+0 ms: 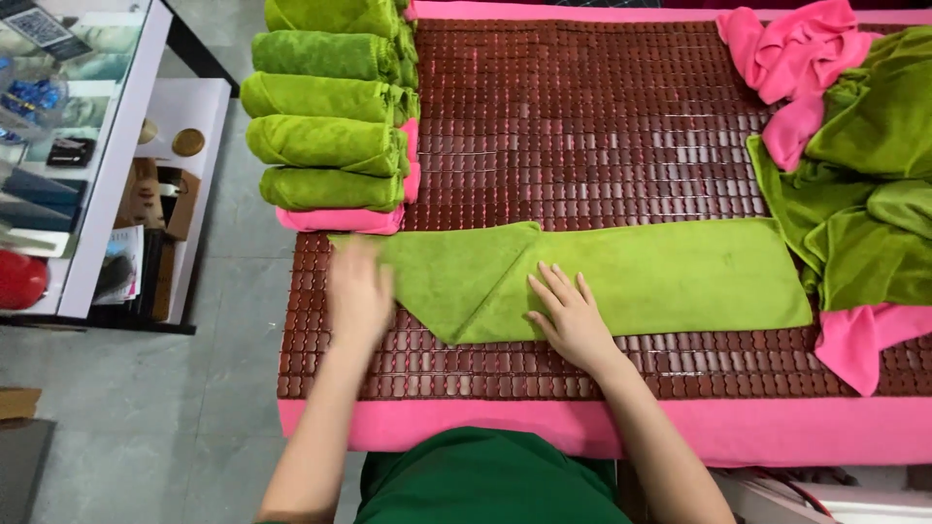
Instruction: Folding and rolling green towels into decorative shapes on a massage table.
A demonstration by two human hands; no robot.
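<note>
The left hand (357, 291) is motion-blurred, and the heap of loose towels (864, 194) runs off the right edge.

Grey floor (233, 388), white shelf unit (116, 165) at left.

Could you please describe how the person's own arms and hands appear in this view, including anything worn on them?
Both forearms are bare: no sleeves reach them, and no gloves, watch or rings are visible. The left hand is motion-blurred, so fine detail is unclear. The right hand shows short, unpainted nails. A dark green garment covers the torso below.
</note>
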